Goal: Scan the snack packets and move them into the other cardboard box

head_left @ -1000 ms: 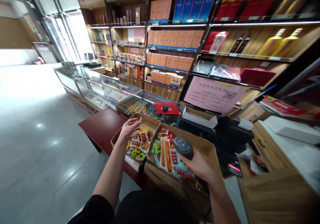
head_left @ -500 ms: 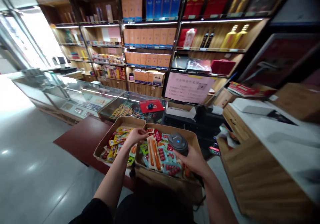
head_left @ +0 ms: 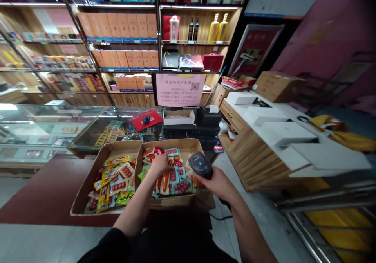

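Observation:
Two open cardboard boxes stand side by side, full of packaged sausage snacks. My left hand [head_left: 160,164] reaches into the right box [head_left: 202,147], its fingers bent down at a pack of orange sausages [head_left: 166,181]; whether it grips the pack is unclear. In my right hand [head_left: 219,184] is a dark handheld scanner [head_left: 200,164] with a blue light, held above the right side of that box. Yellow and red packs [head_left: 102,198] lie in the left box [head_left: 76,198].
Behind the boxes is a glass counter [head_left: 88,134] with a red sheet [head_left: 152,118]. A screen with a pink notice [head_left: 179,90] and a black printer [head_left: 208,116] stand beyond. A white-topped cabinet [head_left: 246,153] is at the right, a brown table [head_left: 38,192] at the left.
The view has turned to the right. My left hand has moved from the divide between the boxes into the right box, over the orange sausages. The scanner remains in my right hand.

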### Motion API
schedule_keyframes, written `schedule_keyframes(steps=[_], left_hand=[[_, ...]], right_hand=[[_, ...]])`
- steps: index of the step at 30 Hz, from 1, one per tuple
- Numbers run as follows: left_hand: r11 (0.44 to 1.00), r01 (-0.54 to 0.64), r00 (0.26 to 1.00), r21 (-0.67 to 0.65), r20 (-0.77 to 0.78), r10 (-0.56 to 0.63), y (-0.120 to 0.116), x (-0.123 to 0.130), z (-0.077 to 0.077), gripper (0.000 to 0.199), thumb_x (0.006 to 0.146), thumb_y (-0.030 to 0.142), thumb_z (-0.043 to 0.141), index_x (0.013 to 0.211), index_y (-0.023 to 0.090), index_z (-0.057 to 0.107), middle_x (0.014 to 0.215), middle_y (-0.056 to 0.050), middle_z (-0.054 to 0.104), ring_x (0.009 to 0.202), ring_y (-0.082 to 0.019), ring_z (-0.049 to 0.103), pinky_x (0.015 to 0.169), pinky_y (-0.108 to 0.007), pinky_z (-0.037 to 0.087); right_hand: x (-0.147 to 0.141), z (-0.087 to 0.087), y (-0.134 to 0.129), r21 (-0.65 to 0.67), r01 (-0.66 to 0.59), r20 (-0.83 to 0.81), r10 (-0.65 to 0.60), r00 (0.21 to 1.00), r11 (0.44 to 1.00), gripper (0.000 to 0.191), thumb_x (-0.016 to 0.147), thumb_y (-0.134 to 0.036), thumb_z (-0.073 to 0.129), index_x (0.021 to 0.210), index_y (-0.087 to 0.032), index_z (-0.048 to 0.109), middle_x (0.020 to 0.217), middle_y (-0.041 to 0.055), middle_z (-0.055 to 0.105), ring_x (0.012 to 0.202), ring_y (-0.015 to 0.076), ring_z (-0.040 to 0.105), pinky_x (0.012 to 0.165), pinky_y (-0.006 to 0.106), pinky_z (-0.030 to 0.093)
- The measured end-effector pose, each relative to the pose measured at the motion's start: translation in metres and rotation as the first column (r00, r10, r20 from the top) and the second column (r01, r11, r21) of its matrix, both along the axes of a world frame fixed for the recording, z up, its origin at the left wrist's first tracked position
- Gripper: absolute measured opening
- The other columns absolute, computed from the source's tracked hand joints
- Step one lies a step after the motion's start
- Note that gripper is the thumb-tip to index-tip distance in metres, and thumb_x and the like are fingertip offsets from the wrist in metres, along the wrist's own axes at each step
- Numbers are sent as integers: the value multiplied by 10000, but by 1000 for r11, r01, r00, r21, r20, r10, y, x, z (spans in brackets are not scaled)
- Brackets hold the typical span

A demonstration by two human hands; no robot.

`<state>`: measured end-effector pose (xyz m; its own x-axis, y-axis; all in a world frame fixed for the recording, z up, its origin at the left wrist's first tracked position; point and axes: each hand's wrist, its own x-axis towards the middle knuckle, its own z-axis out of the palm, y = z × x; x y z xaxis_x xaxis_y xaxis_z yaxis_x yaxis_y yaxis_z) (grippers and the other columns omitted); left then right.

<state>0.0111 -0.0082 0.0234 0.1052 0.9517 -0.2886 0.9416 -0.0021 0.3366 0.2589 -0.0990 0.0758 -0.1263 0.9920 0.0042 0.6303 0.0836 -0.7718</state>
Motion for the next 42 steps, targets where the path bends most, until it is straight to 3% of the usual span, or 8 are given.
schedule_keyframes(steps=[4,6,8,11,15,21,30,42], left_hand=[[1000,-27,974,-9,225,29,9,9,-8,478,637,279,792,1080,156,663,940,-132,745,860,-274,706,700,-295,507],[997,-39,902,-72,427,67,17,9,-9,325,674,258,752,979,157,703,799,-72,737,712,-213,692,619,-257,495],[990,-78,763,-114,632,133,26,7,-6,215,707,268,728,888,151,719,730,-37,717,630,-165,662,566,-227,482],[961,-205,447,-186,855,261,37,4,7,242,706,276,753,907,148,712,777,-31,724,628,-134,656,564,-216,508],[901,-234,50,-365,921,386,42,3,21,353,683,272,813,982,155,667,839,-38,721,631,-134,674,597,-269,581],[857,-194,-252,-477,869,427,42,7,18,361,709,247,833,982,159,614,834,-43,717,708,-171,716,746,-413,625],[839,-204,-340,-504,841,422,42,12,19,279,746,160,802,919,163,583,857,-52,722,811,-194,730,795,-399,616],[857,-167,-327,-487,848,418,40,14,20,286,740,176,808,929,162,593,915,-69,722,845,-202,730,799,-403,620]], right_hand=[[3,1,-5,-8,23,-12,-23,1000,1000,407,798,-469,699,1126,-229,696,1131,77,754,1090,301,689,912,398,545],[4,0,-7,-7,36,-21,-36,999,999,428,797,-455,702,1163,-234,685,1167,74,743,1119,300,677,927,402,538],[4,1,-9,-13,39,-34,-40,999,999,422,798,-435,703,1170,-236,687,1160,70,746,1112,297,680,927,401,537],[1,4,-10,-18,28,-56,-29,998,999,424,801,-420,703,1182,-235,686,1117,63,760,1066,287,698,910,393,544],[-5,6,-11,1,3,-88,-3,996,1000,373,802,-384,700,1145,-235,703,1117,53,761,1060,273,700,929,382,538],[-8,3,-9,-37,16,-72,-18,997,999,344,783,-366,705,1093,-217,712,1070,63,773,1029,284,713,899,387,558],[-6,7,-6,-17,20,-97,-22,995,1000,399,786,-387,709,1154,-234,696,1059,57,776,1025,287,715,907,402,557],[-4,7,-9,-8,2,-104,-3,995,1000,366,791,-389,702,1111,-210,708,1119,60,760,1068,283,699,915,392,549]])
